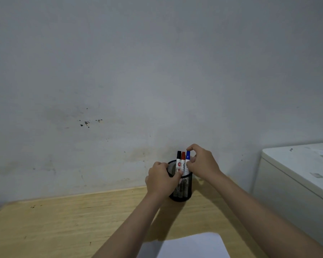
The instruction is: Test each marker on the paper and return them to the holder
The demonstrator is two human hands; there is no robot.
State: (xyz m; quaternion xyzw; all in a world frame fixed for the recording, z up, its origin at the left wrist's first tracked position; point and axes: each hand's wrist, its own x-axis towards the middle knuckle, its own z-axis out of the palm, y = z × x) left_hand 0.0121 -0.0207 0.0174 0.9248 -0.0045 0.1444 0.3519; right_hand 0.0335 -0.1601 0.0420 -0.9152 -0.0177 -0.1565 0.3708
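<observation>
- I see the black mesh holder (183,190) standing upright near the far edge of the wooden bench (63,226), close to the wall (157,71).
- My left hand (161,180) wraps around the holder's left side, fingers curled over its rim and the thumb lying across the front of the mesh.
- Three markers stand in the holder, caps up: the black marker (178,158) on the left, the red marker (183,158) in the middle, the blue marker (188,157) on the right.
- My right hand (203,162) is at the blue marker, thumb and fingers pinched around its barrel just below the cap, the index finger arched above the cap.
- A white sheet of paper (192,246) lies at the near edge of the bench, partly under my left forearm, well apart from the holder.
- A white cabinet (296,174) stands beside the bench's right edge.
</observation>
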